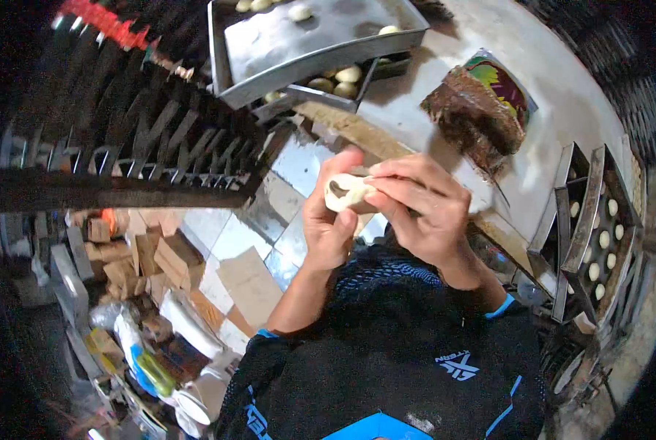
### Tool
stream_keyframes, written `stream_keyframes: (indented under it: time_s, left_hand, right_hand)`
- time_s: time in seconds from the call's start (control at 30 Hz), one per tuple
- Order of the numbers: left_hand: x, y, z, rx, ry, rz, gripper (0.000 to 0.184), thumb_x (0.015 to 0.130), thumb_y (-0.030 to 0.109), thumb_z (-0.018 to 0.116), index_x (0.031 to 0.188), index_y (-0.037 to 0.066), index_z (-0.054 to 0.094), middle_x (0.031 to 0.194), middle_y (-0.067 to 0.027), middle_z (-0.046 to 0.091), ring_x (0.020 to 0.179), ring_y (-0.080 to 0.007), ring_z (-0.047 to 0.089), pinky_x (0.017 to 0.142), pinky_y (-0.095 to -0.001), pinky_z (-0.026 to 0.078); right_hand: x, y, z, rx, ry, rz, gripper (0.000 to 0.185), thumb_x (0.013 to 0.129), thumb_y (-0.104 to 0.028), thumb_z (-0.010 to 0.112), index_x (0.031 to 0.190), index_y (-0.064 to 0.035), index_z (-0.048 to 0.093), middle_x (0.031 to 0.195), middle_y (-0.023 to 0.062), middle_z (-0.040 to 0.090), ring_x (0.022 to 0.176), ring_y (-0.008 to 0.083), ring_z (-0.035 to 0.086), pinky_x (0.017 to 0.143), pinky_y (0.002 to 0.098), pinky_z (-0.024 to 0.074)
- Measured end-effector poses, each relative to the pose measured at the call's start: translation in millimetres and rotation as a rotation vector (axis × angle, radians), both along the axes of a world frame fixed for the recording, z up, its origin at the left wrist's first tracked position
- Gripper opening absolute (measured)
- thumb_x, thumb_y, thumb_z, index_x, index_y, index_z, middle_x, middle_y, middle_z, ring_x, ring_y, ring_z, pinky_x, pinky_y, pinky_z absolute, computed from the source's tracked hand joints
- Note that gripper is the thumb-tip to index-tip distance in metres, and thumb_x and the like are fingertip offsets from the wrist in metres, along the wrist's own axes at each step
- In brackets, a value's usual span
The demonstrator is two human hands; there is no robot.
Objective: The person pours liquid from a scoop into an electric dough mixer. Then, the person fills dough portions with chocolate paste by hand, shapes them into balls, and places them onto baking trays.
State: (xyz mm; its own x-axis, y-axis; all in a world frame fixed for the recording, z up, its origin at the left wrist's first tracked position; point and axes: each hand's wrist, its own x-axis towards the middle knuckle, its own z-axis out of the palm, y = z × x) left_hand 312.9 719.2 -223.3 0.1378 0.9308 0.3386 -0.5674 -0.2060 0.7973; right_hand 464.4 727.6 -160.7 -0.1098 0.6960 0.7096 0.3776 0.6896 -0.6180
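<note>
In front of my chest, a pale piece of dough (356, 196) is held between both hands, with a dark brown filling showing in its opening. My left hand (326, 220) cups it from the left, thumb at the lower edge and fingers behind. The fingertips and thumb of my right hand (423, 205) pinch the dough's right edge. Beyond the right hand, a dark brown block of paste (474, 117) lies on a colourful plastic wrapper (498, 77) on the white worktable (562, 95).
A metal tray (320, 73) holding a few dough balls sits on another tray of dough balls (342, 81) at the back. At the right, tilted trays (588, 227) carry several dough balls. Dark racks (122, 147) stand left; cardboard boxes (177, 260) and bags clutter the tiled floor (210, 227).
</note>
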Motion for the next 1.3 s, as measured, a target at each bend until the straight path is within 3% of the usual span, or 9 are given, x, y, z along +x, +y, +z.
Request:
stream_keyframes:
  time_s: [0.13,0.4,0.67,0.73,0.87,0.97,1.1,1.2,1.3]
  left_hand:
    - [-22,-4,3,0.225,0.151,0.194,0.041,0.09,0.033,0.066,0.116,0.002,0.059,0.127,-0.0204,0.052,0.111,-0.0266,0.055,0.093,-0.0378,0.045]
    - [-1,31,37,0.461,0.93,0.668,0.048,0.074,0.012,0.074,0.121,0.016,0.067,0.101,-0.0159,0.057,0.093,-0.0272,0.056,0.075,-0.0342,0.054]
    - [29,105,53,0.088,-0.072,-0.048,0.037,0.088,0.033,0.065,0.109,0.001,0.062,0.101,-0.0105,0.043,0.1,-0.0259,0.043,0.092,-0.0381,0.035]
    - [41,123,58,0.133,-0.071,0.006,0.034,0.094,0.037,0.058,0.097,0.003,0.064,0.101,-0.0123,0.042,0.098,-0.0256,0.044,0.09,-0.0376,0.038]
    - [46,157,64,0.506,0.221,0.193,0.031,0.088,0.033,0.068,0.096,0.004,0.062,0.101,-0.0136,0.042,0.094,-0.0237,0.044,0.08,-0.0335,0.043]
    - [44,175,61,0.607,0.431,0.617,0.069,0.076,0.032,0.081,0.126,0.003,0.044,0.103,-0.0139,0.044,0.088,-0.0195,0.045,0.073,-0.0295,0.048]
    - [50,192,72,0.375,0.172,0.305,0.094,0.058,0.038,0.092,0.128,0.0,0.043,0.107,-0.0128,0.048,0.09,-0.0154,0.046,0.074,-0.03,0.046]
    - [11,228,83,0.669,0.468,0.158,0.053,0.066,0.043,0.087,0.095,0.005,0.064,0.089,-0.0086,0.057,0.083,-0.0221,0.055,0.074,-0.0368,0.051]
    - [-11,234,73,0.515,0.51,0.462,0.036,0.083,0.026,0.075,0.065,0.006,0.051,0.067,-0.0051,0.055,0.059,-0.0191,0.052,0.054,-0.0326,0.045]
  right_hand:
    - [-9,-3,15,-0.666,0.249,0.207,0.023,0.074,-0.008,0.08,0.093,0.0004,0.07,0.085,0.0081,0.067,0.07,0.0131,0.065,0.06,0.0251,0.0509]
    - [-10,25,33,-0.186,-0.166,0.072,0.042,0.067,-0.01,0.084,0.103,0.0035,0.067,0.093,0.0141,0.066,0.078,0.0268,0.066,0.071,0.0328,0.0549]
    - [43,103,61,-0.223,-0.011,0.087,0.037,0.066,-0.01,0.085,0.099,-0.0017,0.07,0.089,0.0108,0.065,0.074,0.0212,0.066,0.065,0.0273,0.0531]
    - [49,112,61,-0.483,0.198,0.147,0.032,0.068,-0.01,0.085,0.096,-0.0033,0.07,0.08,0.0091,0.063,0.069,0.0183,0.064,0.063,0.0261,0.0517]
    - [52,139,44,-0.1,0.195,0.333,0.026,0.073,-0.003,0.076,0.098,0.0013,0.068,0.092,0.017,0.067,0.083,0.0236,0.068,0.07,0.0304,0.0552]
    - [43,146,43,0.077,-0.016,0.181,0.031,0.072,-0.005,0.074,0.102,0.0033,0.067,0.108,0.0196,0.065,0.09,0.0307,0.068,0.08,0.0389,0.0571]
    - [37,174,28,0.034,0.308,0.456,0.02,0.078,-0.007,0.072,0.097,0.0001,0.069,0.103,0.0192,0.066,0.083,0.0311,0.069,0.076,0.0386,0.0572]
    - [21,188,20,-0.307,0.22,0.508,0.015,0.081,-0.008,0.07,0.092,0.001,0.068,0.1,0.0187,0.066,0.083,0.0296,0.069,0.072,0.0373,0.0559]
    - [2,208,44,-0.339,-0.144,0.384,0.019,0.085,-0.015,0.066,0.095,0.002,0.067,0.104,0.019,0.064,0.099,0.0322,0.064,0.083,0.04,0.0522]
